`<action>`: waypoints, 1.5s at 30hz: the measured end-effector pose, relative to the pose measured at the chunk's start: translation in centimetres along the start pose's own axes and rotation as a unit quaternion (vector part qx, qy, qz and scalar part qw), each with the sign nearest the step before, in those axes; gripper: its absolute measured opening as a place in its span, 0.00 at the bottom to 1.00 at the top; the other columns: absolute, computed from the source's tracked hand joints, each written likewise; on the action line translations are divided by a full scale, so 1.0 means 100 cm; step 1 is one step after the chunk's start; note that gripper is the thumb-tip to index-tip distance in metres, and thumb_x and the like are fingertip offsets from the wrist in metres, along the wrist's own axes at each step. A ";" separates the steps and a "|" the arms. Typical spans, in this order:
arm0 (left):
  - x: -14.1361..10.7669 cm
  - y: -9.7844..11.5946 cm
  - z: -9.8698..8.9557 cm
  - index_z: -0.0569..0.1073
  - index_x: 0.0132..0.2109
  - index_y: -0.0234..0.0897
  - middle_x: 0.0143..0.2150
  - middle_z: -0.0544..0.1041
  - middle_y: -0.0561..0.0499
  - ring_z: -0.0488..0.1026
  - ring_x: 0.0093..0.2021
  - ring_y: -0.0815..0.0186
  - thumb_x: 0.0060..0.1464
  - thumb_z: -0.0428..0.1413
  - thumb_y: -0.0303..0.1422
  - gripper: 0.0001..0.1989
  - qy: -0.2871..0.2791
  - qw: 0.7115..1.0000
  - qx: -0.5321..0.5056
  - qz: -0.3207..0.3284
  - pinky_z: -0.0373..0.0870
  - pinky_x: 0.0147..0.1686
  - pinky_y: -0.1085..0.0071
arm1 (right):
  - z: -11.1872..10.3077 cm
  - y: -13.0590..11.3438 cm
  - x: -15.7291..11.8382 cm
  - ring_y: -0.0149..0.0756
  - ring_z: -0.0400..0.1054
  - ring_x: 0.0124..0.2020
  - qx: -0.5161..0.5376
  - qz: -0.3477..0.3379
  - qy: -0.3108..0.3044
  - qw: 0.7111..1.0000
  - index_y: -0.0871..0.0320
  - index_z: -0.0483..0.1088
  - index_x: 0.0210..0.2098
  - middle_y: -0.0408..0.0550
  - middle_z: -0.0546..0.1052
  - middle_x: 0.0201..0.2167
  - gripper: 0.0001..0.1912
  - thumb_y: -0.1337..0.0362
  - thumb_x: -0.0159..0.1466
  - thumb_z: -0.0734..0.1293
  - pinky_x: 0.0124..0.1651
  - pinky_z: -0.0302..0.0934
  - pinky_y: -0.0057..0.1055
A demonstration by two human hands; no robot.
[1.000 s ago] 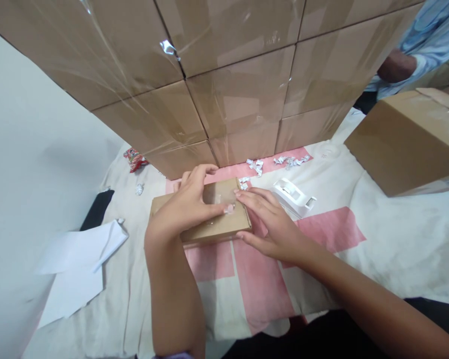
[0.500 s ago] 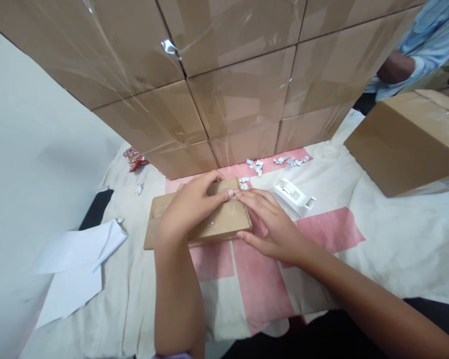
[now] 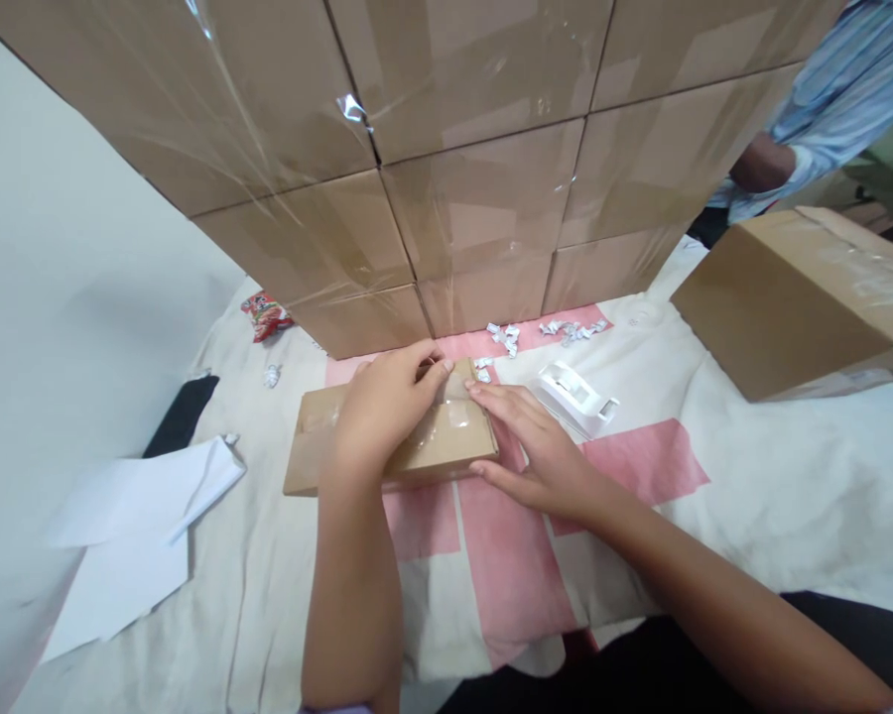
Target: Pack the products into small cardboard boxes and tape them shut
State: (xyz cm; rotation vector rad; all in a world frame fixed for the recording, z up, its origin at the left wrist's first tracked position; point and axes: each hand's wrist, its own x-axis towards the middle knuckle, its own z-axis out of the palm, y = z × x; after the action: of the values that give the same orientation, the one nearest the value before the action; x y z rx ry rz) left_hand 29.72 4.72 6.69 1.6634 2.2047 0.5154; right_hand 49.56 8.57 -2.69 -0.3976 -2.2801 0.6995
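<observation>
A small flat cardboard box [image 3: 446, 446] lies on the cloth in front of me, with clear tape on its top. My left hand [image 3: 394, 397] bends over the box, its thumb and fingers closed together near the far edge; what they pinch, if anything, is too small to make out. Against the box's right end rests my right hand [image 3: 532, 446], thumb at the near corner and fingers apart from it on the top edge. Just right of the box is a white tape dispenser [image 3: 576, 397]. Crumpled white scraps [image 3: 503, 338] lie behind it.
Large taped cartons [image 3: 483, 198] stand stacked behind. Another carton [image 3: 781, 307] is at the right, with a person's blue sleeve [image 3: 855, 99] beyond. White papers [image 3: 134, 526], a black item [image 3: 183, 415] and a red packet [image 3: 266, 315] lie at the left near the wall.
My left hand has lifted and drawn its thumb back slightly from my right fingertips, showing more tape on the box. My right hand stays at the box's end.
</observation>
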 end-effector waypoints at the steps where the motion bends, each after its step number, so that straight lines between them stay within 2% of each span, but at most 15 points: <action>1: 0.000 -0.002 -0.001 0.75 0.40 0.46 0.42 0.82 0.56 0.75 0.44 0.58 0.65 0.49 0.42 0.12 -0.006 1.000 -0.006 0.005 0.63 0.41 0.65 | 0.000 0.000 0.000 0.49 0.62 0.67 -0.001 0.000 0.000 1.000 0.50 0.53 0.71 0.54 0.67 0.67 0.36 0.57 0.67 0.69 0.66 0.60 0.51; 6: -0.002 -0.013 -0.007 0.75 0.48 0.47 0.51 0.81 0.55 0.76 0.50 0.56 0.63 0.51 0.48 0.16 -0.063 0.996 -0.036 0.050 0.67 0.46 0.64 | 0.001 0.002 0.000 0.50 0.61 0.67 -0.002 -0.008 -0.001 1.000 0.50 0.52 0.71 0.55 0.67 0.68 0.37 0.56 0.68 0.69 0.67 0.60 0.52; 9: -0.003 -0.017 -0.011 0.72 0.58 0.47 0.60 0.77 0.51 0.72 0.58 0.51 0.57 0.56 0.55 0.27 -0.091 0.993 -0.012 0.073 0.66 0.56 0.60 | 0.001 0.002 0.000 0.49 0.61 0.67 0.002 -0.009 -0.002 1.000 0.50 0.52 0.71 0.54 0.67 0.68 0.37 0.55 0.68 0.69 0.67 0.59 0.51; 12: -0.003 -0.020 -0.013 0.69 0.63 0.47 0.63 0.74 0.49 0.69 0.61 0.48 0.53 0.58 0.59 0.35 -0.111 0.990 0.002 0.084 0.62 0.62 0.55 | 0.001 0.003 -0.001 0.48 0.61 0.67 0.009 -0.003 -0.007 1.000 0.49 0.53 0.71 0.54 0.67 0.68 0.37 0.55 0.67 0.70 0.67 0.60 0.50; 15: -0.002 -0.022 -0.012 0.69 0.62 0.46 0.63 0.74 0.49 0.70 0.61 0.50 0.55 0.56 0.58 0.34 -0.117 0.989 -0.011 0.087 0.63 0.62 0.55 | 0.001 0.005 -0.005 0.49 0.60 0.68 0.030 -0.010 0.003 0.999 0.50 0.53 0.71 0.54 0.65 0.69 0.36 0.52 0.68 0.68 0.68 0.59 0.51; 17: -0.001 -0.023 -0.011 0.70 0.61 0.47 0.63 0.74 0.51 0.70 0.61 0.50 0.57 0.55 0.56 0.30 -0.115 0.990 -0.021 0.085 0.64 0.61 0.56 | -0.003 0.009 -0.006 0.49 0.61 0.68 0.045 -0.011 0.032 0.998 0.51 0.56 0.70 0.55 0.66 0.68 0.32 0.52 0.70 0.65 0.67 0.59 0.51; 19: 0.000 -0.023 -0.010 0.72 0.59 0.49 0.62 0.75 0.52 0.70 0.61 0.51 0.59 0.54 0.53 0.25 -0.106 0.991 -0.031 0.077 0.64 0.61 0.56 | -0.012 0.017 -0.003 0.48 0.66 0.63 0.022 0.021 0.078 0.996 0.53 0.64 0.64 0.55 0.72 0.62 0.23 0.55 0.72 0.62 0.63 0.63 0.49; 21: -0.001 -0.023 -0.010 0.74 0.55 0.50 0.60 0.77 0.54 0.71 0.60 0.51 0.60 0.52 0.51 0.21 -0.101 0.992 -0.043 0.066 0.65 0.60 0.56 | -0.024 0.029 0.008 0.46 0.71 0.55 -0.046 0.077 0.098 0.991 0.54 0.71 0.54 0.54 0.78 0.52 0.15 0.60 0.72 0.61 0.58 0.66 0.47; 23: -0.003 -0.022 -0.011 0.75 0.54 0.51 0.59 0.78 0.55 0.72 0.59 0.51 0.60 0.52 0.49 0.19 -0.096 0.992 -0.056 0.060 0.66 0.59 0.56 | -0.037 0.047 0.026 0.46 0.73 0.50 -0.127 0.126 0.058 0.982 0.55 0.75 0.45 0.52 0.80 0.46 0.10 0.63 0.70 0.62 0.56 0.66 0.44; 25: -0.005 -0.023 -0.013 0.75 0.54 0.52 0.59 0.78 0.55 0.73 0.59 0.50 0.59 0.53 0.49 0.20 -0.091 0.992 -0.064 0.057 0.66 0.59 0.56 | -0.046 0.067 0.049 0.45 0.73 0.50 -0.204 0.161 -0.034 0.965 0.57 0.76 0.43 0.52 0.80 0.47 0.12 0.66 0.69 0.61 0.55 0.65 0.41; 28: -0.007 -0.028 -0.016 0.75 0.56 0.51 0.61 0.77 0.54 0.72 0.61 0.50 0.57 0.54 0.50 0.22 -0.084 0.993 -0.067 0.049 0.66 0.60 0.57 | -0.046 0.095 0.083 0.43 0.73 0.53 -0.322 0.194 -0.160 0.913 0.57 0.76 0.52 0.53 0.79 0.53 0.17 0.68 0.70 0.59 0.52 0.64 0.35; 31: -0.008 -0.036 -0.020 0.76 0.55 0.50 0.60 0.78 0.53 0.71 0.61 0.48 0.56 0.55 0.51 0.23 -0.084 0.994 -0.061 0.036 0.66 0.61 0.56 | -0.035 0.115 0.106 0.43 0.74 0.51 -0.370 0.185 -0.227 0.882 0.54 0.73 0.57 0.53 0.79 0.53 0.20 0.69 0.70 0.59 0.47 0.63 0.33; 34: -0.008 -0.043 -0.023 0.76 0.55 0.49 0.61 0.78 0.51 0.71 0.62 0.47 0.55 0.55 0.50 0.24 -0.080 0.994 -0.063 0.035 0.65 0.61 0.54 | -0.026 0.124 0.119 0.44 0.76 0.48 -0.393 0.156 -0.273 0.864 0.51 0.72 0.58 0.54 0.81 0.49 0.21 0.70 0.69 0.59 0.43 0.61 0.32; 39: -0.008 -0.044 -0.024 0.76 0.56 0.47 0.61 0.78 0.48 0.72 0.61 0.44 0.55 0.56 0.50 0.25 -0.073 0.994 -0.071 0.037 0.67 0.59 0.52 | -0.020 0.128 0.125 0.43 0.76 0.45 -0.421 0.126 -0.314 0.841 0.56 0.73 0.54 0.60 0.79 0.48 0.17 0.71 0.70 0.59 0.42 0.59 0.32; 45: -0.010 -0.043 -0.024 0.77 0.54 0.48 0.58 0.80 0.46 0.74 0.58 0.45 0.56 0.56 0.49 0.22 -0.056 0.995 -0.067 0.047 0.68 0.56 0.53 | -0.018 0.130 0.128 0.42 0.75 0.44 -0.419 0.129 -0.325 0.838 0.59 0.75 0.47 0.61 0.79 0.45 0.14 0.71 0.69 0.59 0.42 0.57 0.33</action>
State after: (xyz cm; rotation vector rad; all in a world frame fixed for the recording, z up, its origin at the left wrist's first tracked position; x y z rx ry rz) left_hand 25.20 2.47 6.81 1.6877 1.9759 0.5683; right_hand 42.93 25.63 -2.29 -1.0085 -3.1599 -0.1559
